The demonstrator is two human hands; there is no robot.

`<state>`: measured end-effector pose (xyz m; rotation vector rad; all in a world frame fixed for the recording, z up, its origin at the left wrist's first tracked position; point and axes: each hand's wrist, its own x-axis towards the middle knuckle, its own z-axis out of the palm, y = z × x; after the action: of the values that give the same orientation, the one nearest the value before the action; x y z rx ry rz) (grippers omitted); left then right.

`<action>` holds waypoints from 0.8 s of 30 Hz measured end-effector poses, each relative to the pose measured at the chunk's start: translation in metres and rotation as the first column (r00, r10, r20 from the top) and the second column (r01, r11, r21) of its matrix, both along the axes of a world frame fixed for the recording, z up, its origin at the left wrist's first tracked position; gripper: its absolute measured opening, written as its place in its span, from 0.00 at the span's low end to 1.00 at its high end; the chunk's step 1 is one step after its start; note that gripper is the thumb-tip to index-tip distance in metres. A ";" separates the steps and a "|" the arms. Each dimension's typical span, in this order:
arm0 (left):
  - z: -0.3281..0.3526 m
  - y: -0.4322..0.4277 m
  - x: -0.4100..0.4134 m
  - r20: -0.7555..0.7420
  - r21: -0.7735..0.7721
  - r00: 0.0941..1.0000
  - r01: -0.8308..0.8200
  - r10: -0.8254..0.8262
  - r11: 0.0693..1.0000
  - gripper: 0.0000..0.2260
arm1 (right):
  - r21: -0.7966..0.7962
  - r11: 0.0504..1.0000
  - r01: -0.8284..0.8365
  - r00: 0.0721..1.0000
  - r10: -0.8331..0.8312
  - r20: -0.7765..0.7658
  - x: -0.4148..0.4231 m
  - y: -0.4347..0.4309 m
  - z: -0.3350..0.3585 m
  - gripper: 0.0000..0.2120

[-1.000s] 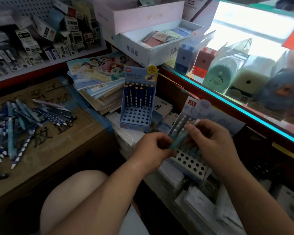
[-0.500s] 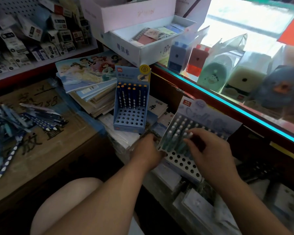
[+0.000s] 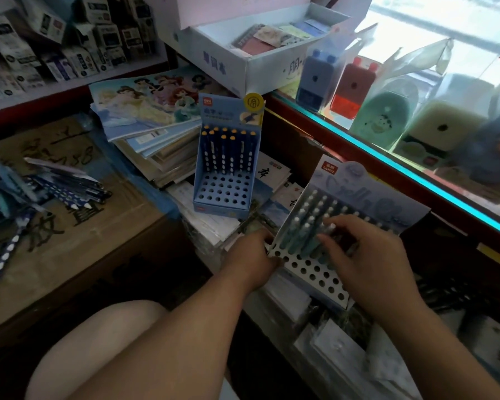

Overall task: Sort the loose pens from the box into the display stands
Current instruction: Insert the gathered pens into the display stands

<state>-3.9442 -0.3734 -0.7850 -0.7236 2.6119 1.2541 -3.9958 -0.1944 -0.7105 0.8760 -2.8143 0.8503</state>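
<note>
A pale blue display stand (image 3: 315, 272) with a grid of round holes leans in front of me, with several teal pens (image 3: 303, 226) standing in its rear rows. My left hand (image 3: 250, 256) grips the stand's lower left corner. My right hand (image 3: 367, 255) reaches over the pens and pinches one white-capped teal pen (image 3: 331, 227) standing in a hole. A second, darker blue stand (image 3: 223, 194) stands upright behind and holds a rear row of dark spotted pens (image 3: 225, 148). Several loose pens (image 3: 55, 186) lie heaped on the cardboard box (image 3: 78, 243) at the left.
A stack of picture notebooks (image 3: 147, 122) lies behind the blue stand. An open white box (image 3: 260, 62) sits above it. A glass counter with a teal edge (image 3: 416, 168) runs along the right and carries pencil sharpeners. My knee (image 3: 98, 342) is low in front.
My right hand brought the teal pen down from mid-air into the pale stand. My left hand let go of that pen and dropped to the stand's left corner.
</note>
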 end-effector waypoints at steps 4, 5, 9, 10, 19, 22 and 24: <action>-0.004 0.000 0.001 -0.015 0.019 1.000 -0.011 0.011 1.000 0.19 | 0.009 1.000 0.005 1.000 -0.005 0.011 -0.002 -0.001 -0.003 0.12; -0.005 0.000 0.001 -0.020 0.022 1.000 -0.014 0.014 1.000 0.19 | 0.010 1.000 -0.001 1.000 0.001 0.004 -0.003 -0.002 -0.004 0.11; -0.005 0.001 0.001 -0.023 0.007 1.000 -0.008 0.008 1.000 0.19 | 0.091 0.995 -0.041 0.990 0.053 -0.130 -0.006 -0.004 -0.008 0.09; -0.005 0.001 0.001 -0.023 0.003 1.000 -0.006 0.006 1.000 0.19 | 0.099 0.994 -0.048 0.986 0.063 -0.154 -0.007 -0.005 -0.010 0.08; -0.002 0.002 0.000 0.009 0.010 1.000 0.002 -0.002 1.000 0.20 | 0.170 0.981 -0.088 0.990 0.104 -0.090 -0.014 -0.009 -0.003 0.04; -0.001 0.007 0.000 0.019 0.038 1.000 -0.014 0.013 0.999 0.18 | 0.219 0.972 -0.083 0.993 0.100 -0.068 -0.017 -0.010 -0.001 0.04; 0.001 0.011 0.001 0.034 0.078 0.999 -0.037 0.034 0.996 0.18 | 0.227 0.971 -0.077 0.995 0.089 -0.042 -0.016 -0.010 0.002 0.07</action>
<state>-3.9429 -0.3624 -0.7837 -0.7731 2.5189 1.3346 -4.0120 -0.2041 -0.7086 1.0346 -2.8854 0.5139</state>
